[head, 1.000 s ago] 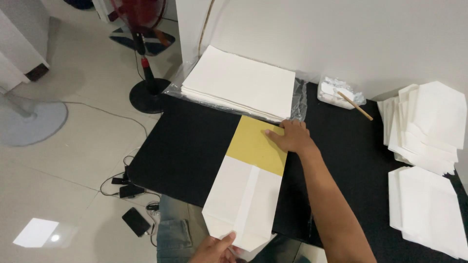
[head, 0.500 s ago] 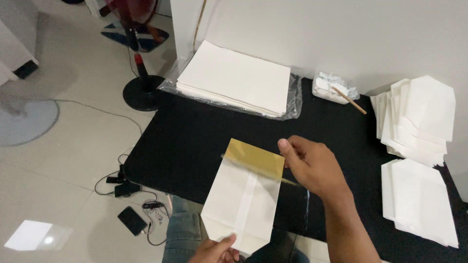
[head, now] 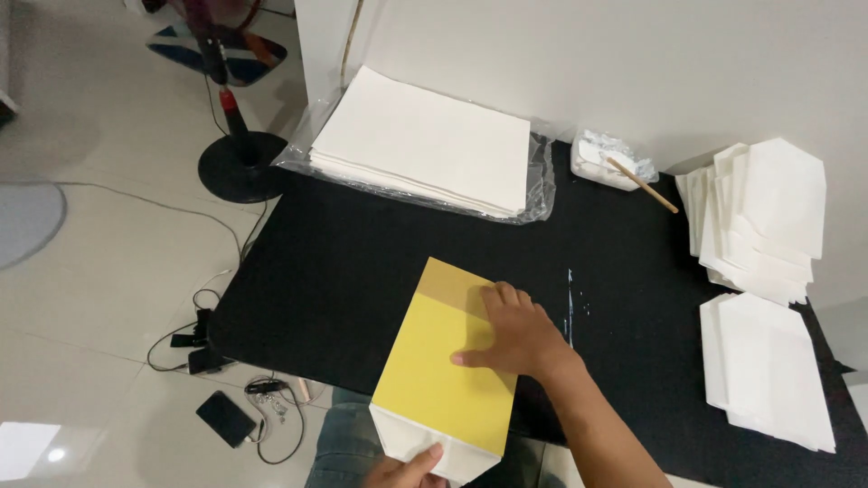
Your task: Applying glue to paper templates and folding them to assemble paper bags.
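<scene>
— Where is the yellow sheet (head: 443, 380)?

— Flat on the black counter (head: 344, 271), near its front edge, well in front of the stack of white paper (head: 425, 145) in its clear wrap. Its white bottom flap (head: 425, 443) sticks out towards the person.

— And the hands?

— The right hand (head: 511, 334) lies on the yellow sheet, fingers (head: 497, 298) spread and flat, pressing, gripping nothing. The left hand (head: 407, 470) pinches the white flap, fingers closed on it.

— Anything else?

— Folded white envelopes (head: 759, 217) are piled to the right of the sheet, well apart from it.
</scene>
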